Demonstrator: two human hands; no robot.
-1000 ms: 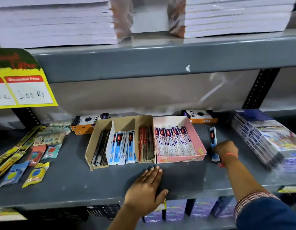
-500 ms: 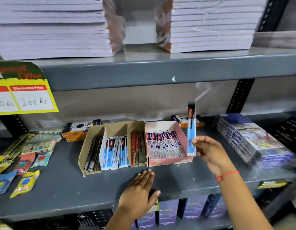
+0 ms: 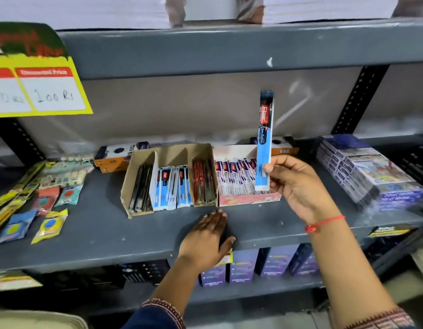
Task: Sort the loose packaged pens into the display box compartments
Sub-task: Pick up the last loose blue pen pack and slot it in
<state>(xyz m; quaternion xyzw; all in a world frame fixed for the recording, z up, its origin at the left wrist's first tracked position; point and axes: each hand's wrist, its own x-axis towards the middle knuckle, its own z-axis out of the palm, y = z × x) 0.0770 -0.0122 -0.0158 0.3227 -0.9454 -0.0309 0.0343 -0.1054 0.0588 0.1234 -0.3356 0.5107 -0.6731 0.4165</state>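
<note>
My right hand (image 3: 298,186) pinches the lower end of a blue packaged pen (image 3: 264,141) with a red top label and holds it upright above the pink box (image 3: 249,199) of white-and-red pen packs. To its left stands the brown cardboard display box (image 3: 170,151). That box has three compartments: black pens (image 3: 141,189), blue-and-white packs (image 3: 173,185) like the one I hold, and red-and-black pens (image 3: 202,184). My left hand (image 3: 209,236) lies flat, palm down, on the grey shelf (image 3: 98,224) just in front of the boxes.
Small sachets and eraser packs (image 3: 49,198) lie at the shelf's left. A stack of wrapped boxes (image 3: 369,172) fills the right. Orange-and-black boxes (image 3: 115,156) sit behind the display box. A yellow price sign (image 3: 37,89) hangs upper left under the shelf above (image 3: 229,48).
My right hand picked the blue pen pack up off the shelf to the right of the pink box and raised it upright. The left hand stayed flat on the shelf.
</note>
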